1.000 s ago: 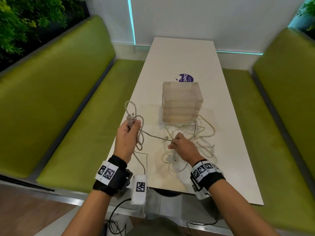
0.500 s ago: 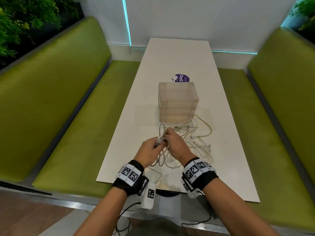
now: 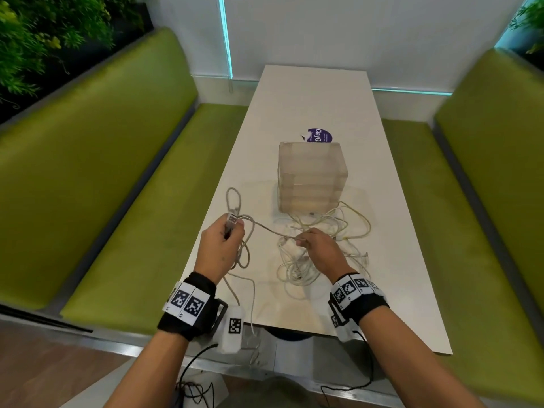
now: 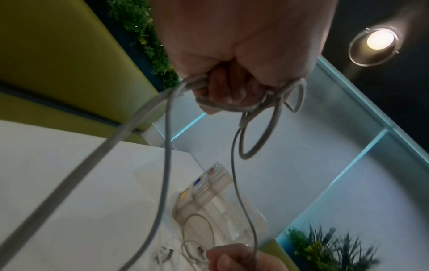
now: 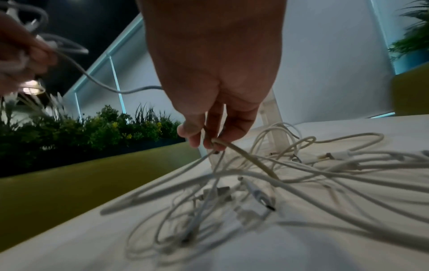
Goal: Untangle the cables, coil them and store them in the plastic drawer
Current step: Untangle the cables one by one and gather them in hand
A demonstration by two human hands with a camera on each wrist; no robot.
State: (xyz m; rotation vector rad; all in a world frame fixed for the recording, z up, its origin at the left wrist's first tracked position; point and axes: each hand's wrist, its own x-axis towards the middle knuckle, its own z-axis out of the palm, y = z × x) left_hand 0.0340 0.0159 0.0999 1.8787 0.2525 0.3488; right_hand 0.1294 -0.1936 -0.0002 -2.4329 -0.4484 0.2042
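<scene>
Both hands are spreading apart again: left hand (image 3: 221, 249) is gripping coiled cable (image 3: 266, 228) loops, right hand (image 3: 319, 251) is pinching its strand above the tabletop (image 3: 309, 107) tangle (image 3: 306, 266).

1. A white table (image 3: 318, 92) stands lengthwise between two green benches (image 3: 123, 160).
2. The far wall (image 3: 353, 30) is white with cyan light strips (image 3: 226, 39).
3. Plants (image 3: 44, 33) line the left bench back.
4. A round ceiling lamp (image 4: 377, 43) is lit.
</scene>
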